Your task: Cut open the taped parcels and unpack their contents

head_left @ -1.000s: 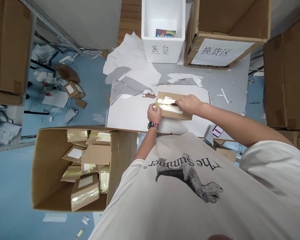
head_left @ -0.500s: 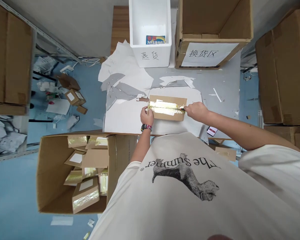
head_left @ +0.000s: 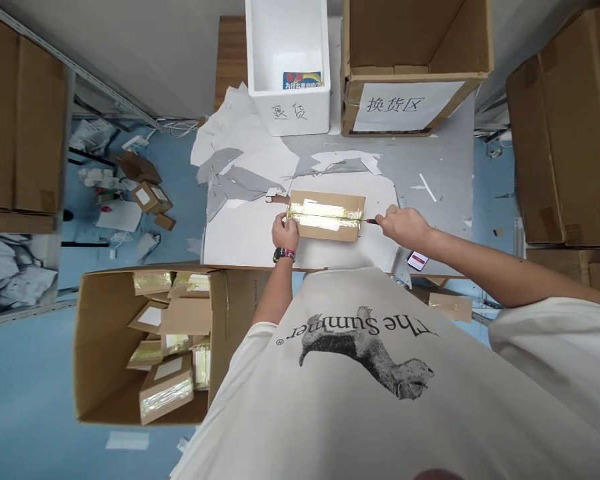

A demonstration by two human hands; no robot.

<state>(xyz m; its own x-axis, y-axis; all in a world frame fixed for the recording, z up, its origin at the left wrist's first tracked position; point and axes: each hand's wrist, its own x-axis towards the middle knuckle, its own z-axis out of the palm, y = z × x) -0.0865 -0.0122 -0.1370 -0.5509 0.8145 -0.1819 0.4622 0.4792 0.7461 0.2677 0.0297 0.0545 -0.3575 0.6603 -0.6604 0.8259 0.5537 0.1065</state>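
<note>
Two hands flank a kraft cardboard box (head_left: 330,230) lying flat; we see its long axis run side to side across our view, a band of gold tape (head_left: 325,213) following it; the left hand (head_left: 285,233) is the nearer, closed around the box's left end; the right hand (head_left: 403,225) stays just off the right end, its fingers (head_left: 391,220) pinching a slim red-and-dark tool (head_left: 372,221), and we cannot tell exactly what tool it is; its tip lies just beside the box; the box rests on a white sheet (head_left: 250,247) over a grey table (head_left: 430,167); ahead we see a white foam box (head_left: 287,113) and a labelled carton (head_left: 410,105); at lower left, an open carton (head_left: 235,327) holds more parcels (head_left: 166,388); a phone (head_left: 417,261) lies nearby; the floor (head_left: 25,387) is blue.
</note>
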